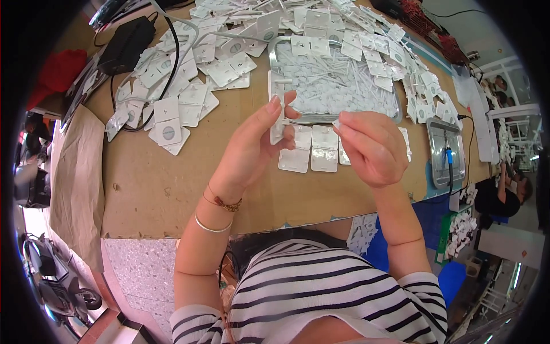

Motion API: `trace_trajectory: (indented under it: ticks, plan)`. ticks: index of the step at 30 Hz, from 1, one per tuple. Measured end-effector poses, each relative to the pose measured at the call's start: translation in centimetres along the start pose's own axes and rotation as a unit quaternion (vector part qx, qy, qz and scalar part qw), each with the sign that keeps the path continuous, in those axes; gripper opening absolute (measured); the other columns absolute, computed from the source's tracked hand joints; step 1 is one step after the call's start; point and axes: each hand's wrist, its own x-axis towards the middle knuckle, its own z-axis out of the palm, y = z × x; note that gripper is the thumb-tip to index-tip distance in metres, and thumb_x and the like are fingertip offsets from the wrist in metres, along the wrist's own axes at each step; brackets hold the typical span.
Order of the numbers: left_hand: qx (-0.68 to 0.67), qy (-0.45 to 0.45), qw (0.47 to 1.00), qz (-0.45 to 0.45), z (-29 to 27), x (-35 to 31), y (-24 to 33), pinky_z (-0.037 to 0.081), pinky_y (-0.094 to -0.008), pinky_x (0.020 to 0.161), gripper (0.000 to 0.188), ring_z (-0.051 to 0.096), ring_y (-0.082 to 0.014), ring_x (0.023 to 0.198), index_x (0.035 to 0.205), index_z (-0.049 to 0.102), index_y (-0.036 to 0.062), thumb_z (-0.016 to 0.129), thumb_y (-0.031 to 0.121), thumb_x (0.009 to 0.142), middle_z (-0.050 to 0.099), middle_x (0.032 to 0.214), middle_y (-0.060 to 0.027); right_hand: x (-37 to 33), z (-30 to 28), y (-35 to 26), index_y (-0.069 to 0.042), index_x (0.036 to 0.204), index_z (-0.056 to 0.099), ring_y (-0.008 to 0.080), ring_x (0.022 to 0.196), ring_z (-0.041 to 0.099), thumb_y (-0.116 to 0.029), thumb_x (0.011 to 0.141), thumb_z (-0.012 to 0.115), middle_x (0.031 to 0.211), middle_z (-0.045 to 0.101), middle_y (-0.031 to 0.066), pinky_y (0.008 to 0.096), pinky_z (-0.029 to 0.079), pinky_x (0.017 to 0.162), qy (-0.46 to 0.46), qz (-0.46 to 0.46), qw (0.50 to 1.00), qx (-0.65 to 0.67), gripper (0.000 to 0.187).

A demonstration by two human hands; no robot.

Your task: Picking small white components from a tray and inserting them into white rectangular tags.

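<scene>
Left fingers [267,113] hold one white plate [276,86]; right fingers [358,122] pinch one small piece [337,123], seemingly white.

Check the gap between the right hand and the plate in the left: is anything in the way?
Nothing visible blocks the gap; only the left hand curls its fingertips around the plate, on the side facing the right hand. The tray lies beyond, on the table.

Parts [338,92] in tray [321,119] behind plates [325,150] on table [149,198]
</scene>
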Motion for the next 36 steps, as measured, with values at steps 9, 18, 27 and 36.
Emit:
trace_trajectory:
  ticks: [9, 18, 27, 36]
  plan:
    - [0.098, -0.053, 0.993, -0.04, 1.0, -0.4, 0.2, 0.049, -0.0248, 0.055, 0.068, 0.058, -0.0119, 0.066, 0.113, 0.056, -0.0016, 0.019, 0.053, 0.097, 0.065, 0.093, -0.0132, 0.0, 2.7, -0.5, 0.0, 0.083, 0.067, 0.0144, 0.09, 0.059, -0.008, 0.076, 0.071, 0.105, 0.062, 0.0085, 0.0281, 0.046, 0.081, 0.001, 0.486, 0.827, 0.283, 0.012]
    - [0.208, -0.076, 0.974, -0.053, 0.4, -0.4, 0.5, 0.045, -0.0228, 0.046, 0.064, 0.055, -0.0111, 0.054, 0.113, 0.054, -0.0018, 0.018, 0.049, 0.099, 0.067, 0.087, -0.0135, 1.2, 2.7, -0.8, 0.0, 0.089, 0.061, 0.0102, 0.087, 0.057, -0.001, 0.078, 0.069, 0.102, 0.061, 0.0088, 0.0243, 0.046, 0.078, -0.047, 0.622, 0.702, 0.344, 0.014]
    - [0.477, 0.049, 0.866, 0.14, 0.5, -1.0, -0.4, 0.046, -0.0292, 0.049, 0.041, 0.058, -0.0167, 0.055, 0.093, 0.061, -0.0051, 0.046, 0.033, 0.096, 0.064, 0.077, -0.0129, 1.1, 3.3, -1.4, 0.0, 0.097, 0.052, 0.0091, 0.08, 0.057, -0.001, 0.078, 0.069, 0.086, 0.06, 0.0047, 0.0223, 0.047, 0.072, 0.018, 0.622, 0.677, 0.391, 0.025]
    - [0.721, 0.178, 0.667, 0.06, -3.0, -3.2, 0.4, 0.046, -0.0406, 0.049, 0.042, 0.057, -0.0307, 0.051, 0.08, 0.062, -0.0022, 0.051, 0.036, 0.091, 0.059, 0.063, -0.0167, -0.1, 3.8, -2.1, -0.001, 0.103, 0.06, 0.0102, 0.085, 0.059, -0.006, 0.086, 0.056, 0.094, 0.065, 0.0033, 0.0251, 0.046, 0.076, -0.135, 0.549, 0.786, 0.249, 0.018]
